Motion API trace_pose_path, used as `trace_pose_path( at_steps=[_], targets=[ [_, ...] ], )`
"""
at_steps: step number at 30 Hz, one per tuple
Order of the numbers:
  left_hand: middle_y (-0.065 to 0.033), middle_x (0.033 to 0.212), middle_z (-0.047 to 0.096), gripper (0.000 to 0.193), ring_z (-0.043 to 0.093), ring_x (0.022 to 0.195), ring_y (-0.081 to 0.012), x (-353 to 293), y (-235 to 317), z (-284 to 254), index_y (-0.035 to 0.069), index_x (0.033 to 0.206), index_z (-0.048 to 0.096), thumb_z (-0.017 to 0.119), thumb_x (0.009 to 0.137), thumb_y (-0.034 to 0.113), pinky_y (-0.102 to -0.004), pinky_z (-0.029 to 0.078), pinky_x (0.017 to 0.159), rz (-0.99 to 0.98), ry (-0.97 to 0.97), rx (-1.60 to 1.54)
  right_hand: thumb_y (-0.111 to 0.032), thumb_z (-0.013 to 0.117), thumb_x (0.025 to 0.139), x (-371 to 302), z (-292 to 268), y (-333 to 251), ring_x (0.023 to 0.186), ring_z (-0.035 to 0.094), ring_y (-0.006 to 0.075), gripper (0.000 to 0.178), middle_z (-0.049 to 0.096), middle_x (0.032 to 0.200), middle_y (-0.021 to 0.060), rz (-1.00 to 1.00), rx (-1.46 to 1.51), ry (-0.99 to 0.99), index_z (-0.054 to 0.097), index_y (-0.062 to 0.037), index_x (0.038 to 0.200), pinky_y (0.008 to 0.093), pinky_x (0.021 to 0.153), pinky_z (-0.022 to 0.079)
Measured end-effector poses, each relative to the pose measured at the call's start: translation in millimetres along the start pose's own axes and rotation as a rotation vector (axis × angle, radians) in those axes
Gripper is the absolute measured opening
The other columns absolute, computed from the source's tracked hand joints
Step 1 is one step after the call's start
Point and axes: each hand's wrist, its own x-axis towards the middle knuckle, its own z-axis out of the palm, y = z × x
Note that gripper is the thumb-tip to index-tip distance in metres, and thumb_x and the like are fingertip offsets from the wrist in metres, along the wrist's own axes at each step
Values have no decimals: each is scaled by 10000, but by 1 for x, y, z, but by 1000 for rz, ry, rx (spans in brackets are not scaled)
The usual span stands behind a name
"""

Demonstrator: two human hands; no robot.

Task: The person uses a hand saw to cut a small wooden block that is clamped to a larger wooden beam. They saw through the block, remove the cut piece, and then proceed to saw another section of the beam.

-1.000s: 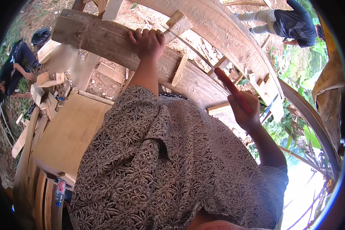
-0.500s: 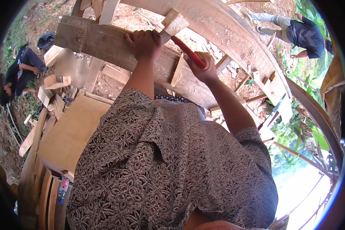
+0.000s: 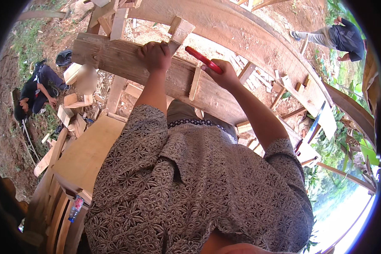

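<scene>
Now the right grip (image 3: pixel 223 75) holds the red handle (image 3: pixel 203 58) nearer the block (image 3: pixel 183 30).

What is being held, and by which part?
The right hand holds a red handle by its near end; what the left hand grips is unclear.

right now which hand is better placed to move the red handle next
Probably the right hand: it holds the red handle, while the left hand is over the plank, beside the short block.
</scene>
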Motion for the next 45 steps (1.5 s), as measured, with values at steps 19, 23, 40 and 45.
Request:
trace_pose_path(
  at_steps=[19, 23, 40, 45],
  targets=[
    [-88, 1120, 718, 471, 539, 1246, -277, 6, -1, -7, 99, 979, 758, 385, 1032, 381, -588, 203, 1202, -90, -175, 42, -176, 658, 1009, -68, -84, -152, 735, 681, 141, 317, 762, 1084, 92, -2, 94, -52, 630, -20, 1284, 305, 697, 522],
    [-80, 1095, 724, 450, 545, 1227, -279, 11, 0, -5, 102, 953, 755, 398, 1019, 369, -590, 212, 1199, -91, -182, -3, 1, 636, 970, -71, -87, -172, 1149, 685, 190, 450, 674, 1366, 91, -190, 98, -62, 601, -51, 1415, 330, 965, 563],
    [-60, 1066, 709, 454, 548, 1199, -284, 12, -1, -12, 136, 942, 733, 358, 1035, 374, -603, 235, 1174, -93, -215, 0, -203, 606, 1024, -6, -19, -112, 1187, 689, 230, 370, 690, 1340, 40, -169, 148, 35, 649, -223, 1390, 352, 995, 590],
    [-73, 1065, 714, 482, 550, 1202, -284, 11, -1, -4, 129, 947, 728, 329, 1047, 380, -599, 246, 1167, -66, -154, 31, -283, 696, 989, -27, -23, -47, 1048, 686, 179, 455, 736, 1183, 95, -3, -33, 70, 625, -156, 1420, 337, 948, 541]
  ],
)
